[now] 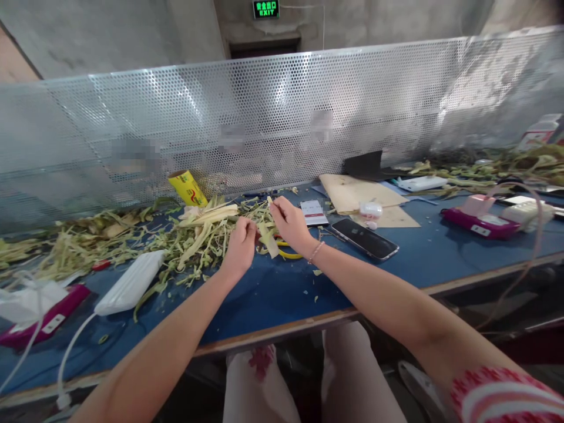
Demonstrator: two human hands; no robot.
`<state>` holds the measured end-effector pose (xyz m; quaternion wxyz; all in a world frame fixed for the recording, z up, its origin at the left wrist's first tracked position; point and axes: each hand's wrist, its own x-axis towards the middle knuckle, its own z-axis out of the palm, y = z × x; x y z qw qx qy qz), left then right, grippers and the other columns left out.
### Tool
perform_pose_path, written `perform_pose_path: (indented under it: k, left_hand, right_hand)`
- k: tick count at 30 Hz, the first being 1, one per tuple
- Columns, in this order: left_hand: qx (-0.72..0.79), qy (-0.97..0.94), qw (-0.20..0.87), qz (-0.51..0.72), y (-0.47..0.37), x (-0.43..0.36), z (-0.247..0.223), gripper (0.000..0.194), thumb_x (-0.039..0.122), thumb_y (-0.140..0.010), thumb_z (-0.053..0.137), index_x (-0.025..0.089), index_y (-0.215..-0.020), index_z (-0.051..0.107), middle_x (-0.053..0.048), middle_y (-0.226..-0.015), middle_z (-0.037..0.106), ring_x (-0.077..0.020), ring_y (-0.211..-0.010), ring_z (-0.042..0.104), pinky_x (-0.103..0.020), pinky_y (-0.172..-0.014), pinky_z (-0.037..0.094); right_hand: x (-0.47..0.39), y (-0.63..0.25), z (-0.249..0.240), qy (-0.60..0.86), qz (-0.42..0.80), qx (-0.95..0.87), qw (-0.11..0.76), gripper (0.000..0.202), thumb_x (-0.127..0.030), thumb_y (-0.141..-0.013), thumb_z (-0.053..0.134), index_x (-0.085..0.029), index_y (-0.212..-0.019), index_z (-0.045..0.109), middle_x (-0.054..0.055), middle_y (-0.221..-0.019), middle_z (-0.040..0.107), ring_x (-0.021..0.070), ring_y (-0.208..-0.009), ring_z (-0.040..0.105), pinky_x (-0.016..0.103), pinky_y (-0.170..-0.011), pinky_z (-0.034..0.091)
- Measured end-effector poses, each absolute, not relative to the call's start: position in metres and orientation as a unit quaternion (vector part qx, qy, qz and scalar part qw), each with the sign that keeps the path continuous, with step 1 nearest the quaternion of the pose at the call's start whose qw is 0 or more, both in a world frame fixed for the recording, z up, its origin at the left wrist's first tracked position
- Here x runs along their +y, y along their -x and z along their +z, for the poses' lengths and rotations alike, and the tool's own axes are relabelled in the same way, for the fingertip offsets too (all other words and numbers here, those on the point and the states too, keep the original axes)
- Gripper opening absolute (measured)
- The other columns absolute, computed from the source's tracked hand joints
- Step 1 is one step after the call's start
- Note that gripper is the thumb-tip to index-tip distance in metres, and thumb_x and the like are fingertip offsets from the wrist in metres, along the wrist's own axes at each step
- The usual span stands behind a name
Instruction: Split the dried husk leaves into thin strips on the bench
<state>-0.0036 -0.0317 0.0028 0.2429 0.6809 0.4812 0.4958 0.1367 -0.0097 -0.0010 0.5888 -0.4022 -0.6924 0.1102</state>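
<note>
My right hand (291,222) is closed, with a small pale-yellow plant piece (270,201) pinched at its fingertips. Just left of it, my left hand (241,245) has its fingers curled together; whatever they may hold is hidden. Between the two hands hangs a flat, pale green leaf strip (268,239), and I cannot tell which hand it belongs to. Behind and beside my left hand lies a tangled heap of dry, pale green stems and leaves (198,241). A yellow ring-shaped thing (289,255) shows partly under my right hand.
On the blue table (282,299) lie a black phone (365,238), brown paper (359,197), a white card (314,212) and a white power adapter (131,284). Purple power strips (480,225) sit at both sides. A yellow tube (188,188) leans by the perforated metal screen (273,106).
</note>
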Motion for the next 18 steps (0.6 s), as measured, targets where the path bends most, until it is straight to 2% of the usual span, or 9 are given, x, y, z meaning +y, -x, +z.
perform_pose_path:
  k: [9,13,18]
  left_hand:
    - [0.514,-0.643,0.192,0.535,-0.002,-0.036,0.001,0.025,0.042,-0.087,0.037,0.021,-0.075,0.034,0.006,-0.057,0.035,-0.0095,-0.046,0.039,-0.024,-0.048,0.034]
    - [0.515,-0.628,0.198,0.549,-0.003,-0.033,-0.005,0.027,0.047,-0.086,0.035,0.022,-0.078,0.035,0.007,-0.052,0.034,-0.0099,-0.042,0.035,-0.025,-0.046,0.03]
    - [0.508,-0.62,0.159,0.576,-0.001,-0.032,-0.005,0.023,0.042,-0.086,0.039,0.021,-0.076,0.038,0.005,-0.056,0.038,-0.0109,-0.05,0.039,-0.025,-0.051,0.032]
  right_hand:
    - [-0.017,-0.127,-0.002,0.421,0.057,-0.707,0.566,0.028,-0.037,-0.089,0.033,-0.02,-0.076,0.05,-0.002,-0.059,0.045,0.0105,-0.056,0.042,0.02,-0.057,0.029]
    - [-0.018,-0.125,-0.002,0.419,0.065,-0.711,0.561,0.027,-0.036,-0.089,0.033,-0.02,-0.075,0.05,-0.003,-0.056,0.043,0.0101,-0.052,0.04,0.02,-0.055,0.028]
    - [-0.018,-0.125,-0.003,0.412,0.068,-0.722,0.552,0.027,-0.037,-0.088,0.034,-0.02,-0.077,0.052,-0.004,-0.056,0.043,0.0094,-0.05,0.038,0.02,-0.054,0.027]
